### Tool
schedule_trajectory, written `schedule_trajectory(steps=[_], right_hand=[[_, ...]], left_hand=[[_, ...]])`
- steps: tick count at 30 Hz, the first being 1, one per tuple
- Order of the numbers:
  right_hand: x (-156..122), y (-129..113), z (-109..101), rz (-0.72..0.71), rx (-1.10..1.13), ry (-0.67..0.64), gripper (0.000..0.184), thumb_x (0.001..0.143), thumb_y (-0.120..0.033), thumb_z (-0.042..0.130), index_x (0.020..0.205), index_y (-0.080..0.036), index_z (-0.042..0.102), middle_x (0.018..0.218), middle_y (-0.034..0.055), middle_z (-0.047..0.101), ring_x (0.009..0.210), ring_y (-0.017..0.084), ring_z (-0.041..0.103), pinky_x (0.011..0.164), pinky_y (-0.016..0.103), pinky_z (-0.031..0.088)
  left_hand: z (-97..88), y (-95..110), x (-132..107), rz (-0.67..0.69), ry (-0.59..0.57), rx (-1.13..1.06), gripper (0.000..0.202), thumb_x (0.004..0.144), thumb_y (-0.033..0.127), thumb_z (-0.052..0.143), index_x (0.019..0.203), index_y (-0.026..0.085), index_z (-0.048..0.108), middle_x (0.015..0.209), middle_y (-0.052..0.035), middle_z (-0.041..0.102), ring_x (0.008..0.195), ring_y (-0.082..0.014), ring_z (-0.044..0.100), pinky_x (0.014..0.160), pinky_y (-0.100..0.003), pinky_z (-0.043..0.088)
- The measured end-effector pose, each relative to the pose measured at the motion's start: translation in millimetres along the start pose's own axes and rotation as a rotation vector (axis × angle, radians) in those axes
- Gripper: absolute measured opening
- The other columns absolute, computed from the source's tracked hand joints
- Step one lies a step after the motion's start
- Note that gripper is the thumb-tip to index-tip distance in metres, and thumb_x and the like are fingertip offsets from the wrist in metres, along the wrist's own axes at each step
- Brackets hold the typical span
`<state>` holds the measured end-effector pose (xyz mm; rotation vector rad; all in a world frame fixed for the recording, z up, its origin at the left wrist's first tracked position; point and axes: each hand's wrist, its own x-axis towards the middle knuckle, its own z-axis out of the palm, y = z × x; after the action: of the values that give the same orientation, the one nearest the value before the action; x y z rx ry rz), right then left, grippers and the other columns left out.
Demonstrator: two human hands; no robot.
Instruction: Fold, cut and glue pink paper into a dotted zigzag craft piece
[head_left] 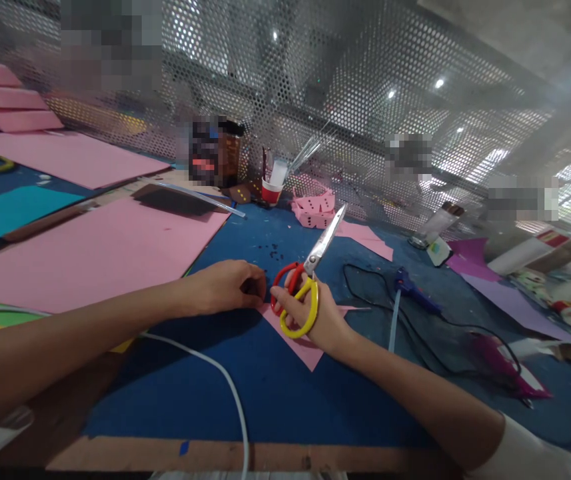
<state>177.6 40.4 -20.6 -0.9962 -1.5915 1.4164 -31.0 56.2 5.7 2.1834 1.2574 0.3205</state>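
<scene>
My right hand (315,320) grips a pair of scissors (310,267) with one red and one yellow handle loop; the closed steel blades point up and away to the right. A small pink foam piece (299,347) lies on the blue mat (265,393) under that hand. My left hand (225,287) rests knuckles up on the mat just left of the scissors, its fingers curled and pinched at the pink piece's near corner. The two hands almost touch.
Large pink sheets (90,257) lie at left, with teal (5,213) and green ones beside. A blue glue gun (412,290) with black cord lies right. A red cup (271,190), pink cut-outs (314,210), a dark jar (215,153) stand by the perforated metal wall. A white cable (215,373) crosses the front.
</scene>
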Motion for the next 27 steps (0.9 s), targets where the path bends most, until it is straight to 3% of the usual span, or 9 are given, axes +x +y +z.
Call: schedule_trajectory(steps=[11,27], right_hand=[[3,1,4,-0.001,-0.009,-0.026,0.037,0.079,-0.047,0.076,0.090,-0.023,0.050,0.067,-0.0060,0.059,0.049,0.009,0.055,0.045,0.020,0.047],[-8,-9,-24,0.016,-0.129,0.045,0.034,0.084,-0.048,0.071,0.085,-0.022,0.050,0.064,-0.0028,0.065,0.043,0.008,0.054,0.041,0.019,0.044]], left_hand=[[0.8,0,-1,0.006,0.000,-0.013,0.022,0.081,0.044,0.064,0.087,0.023,0.070,0.078,0.0014,0.066,0.070,-0.0163,0.059,0.061,-0.024,0.039],[-1.0,1,0,-0.001,0.009,0.022,0.017,0.080,0.036,0.063,0.084,0.023,0.072,0.080,-0.0013,0.066,0.072,-0.0174,0.060,0.062,-0.025,0.040]])
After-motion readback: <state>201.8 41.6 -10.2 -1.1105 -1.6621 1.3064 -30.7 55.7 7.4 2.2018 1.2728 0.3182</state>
